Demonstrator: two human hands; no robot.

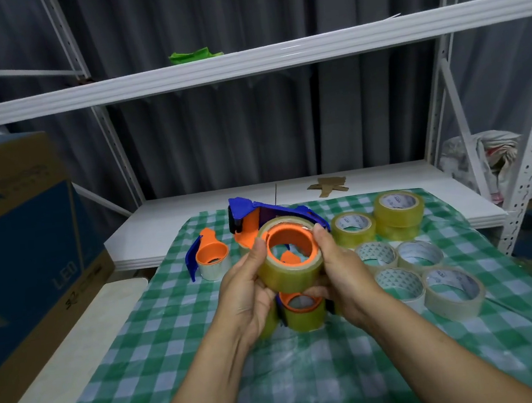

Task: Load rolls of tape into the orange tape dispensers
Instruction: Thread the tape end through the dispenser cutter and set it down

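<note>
Both hands hold one yellowish tape roll (pixel 288 274) above the green checked cloth (pixel 161 341). An orange dispenser core (pixel 291 243) sits inside that roll. My left hand (pixel 246 287) grips the roll's left side, thumb at its rim. My right hand (pixel 341 269) grips the right side, thumb on the upper edge. Under my hands stands a loaded orange dispenser (pixel 301 310) with yellow tape. Another orange and blue dispenser (pixel 209 258) with clear tape stands at the left. A blue and orange dispenser (pixel 253 216) lies behind the held roll.
Several loose tape rolls (pixel 397 245) lie on the cloth at the right, two yellow ones stacked (pixel 399 213). A large cardboard box (pixel 18 238) stands at the left. White shelving (pixel 273 56) rises behind, with cardboard scraps (pixel 328 186) on its lower board.
</note>
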